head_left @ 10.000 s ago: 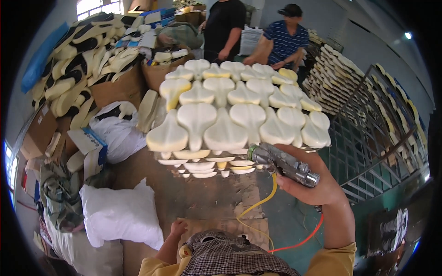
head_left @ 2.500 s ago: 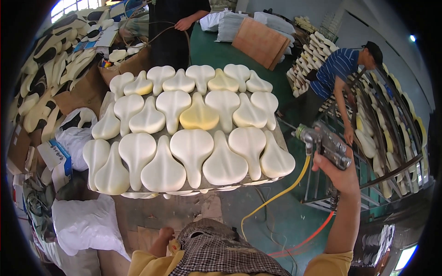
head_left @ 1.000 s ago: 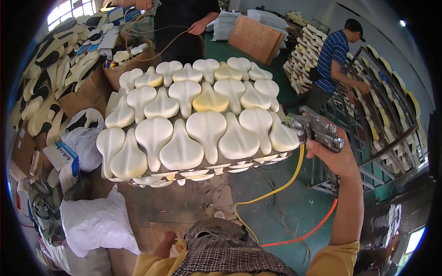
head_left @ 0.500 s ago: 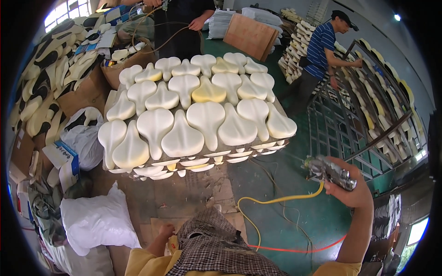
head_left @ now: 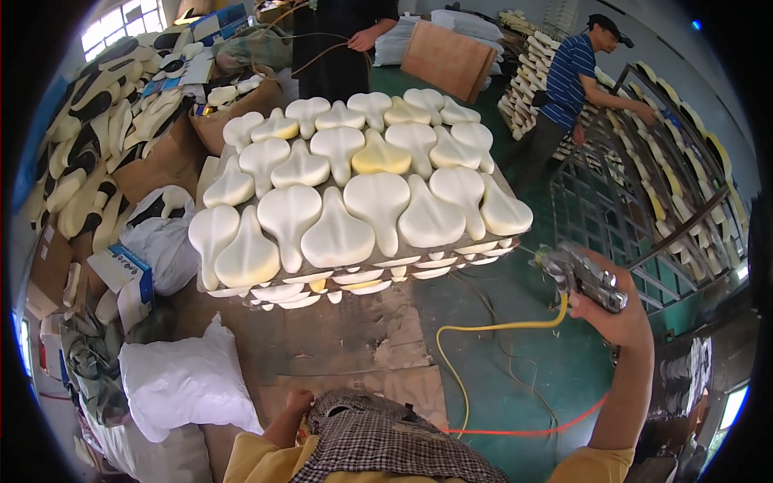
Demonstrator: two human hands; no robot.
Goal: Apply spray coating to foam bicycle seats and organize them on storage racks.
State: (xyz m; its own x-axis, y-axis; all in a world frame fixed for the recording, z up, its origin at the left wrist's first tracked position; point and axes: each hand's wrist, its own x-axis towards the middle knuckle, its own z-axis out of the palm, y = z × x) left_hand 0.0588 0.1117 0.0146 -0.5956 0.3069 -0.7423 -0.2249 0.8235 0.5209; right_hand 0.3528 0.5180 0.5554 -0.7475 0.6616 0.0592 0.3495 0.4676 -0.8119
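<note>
The silvery metal spray gun [head_left: 586, 279] at four o'clock gleams, glossy and hard, gripped in the right hand [head_left: 616, 310]. A smooth yellow rubbery hose [head_left: 491, 330] trails from it. At centre, the cream, pear-shaped foam saddle pads [head_left: 354, 205] look matt and softly smooth. At seven o'clock, a white plastic sack [head_left: 181, 382] shows a crinkled sheen. The green painted floor [head_left: 523, 378] is dull, worn rough at six o'clock.

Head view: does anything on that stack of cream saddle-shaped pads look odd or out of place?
One pad in the top layer is clearly yellower than the cream pads around it. Otherwise the layer lies in tidy rows. The right hand holds a metal spray gun off to the side, clear of the stack.
</note>
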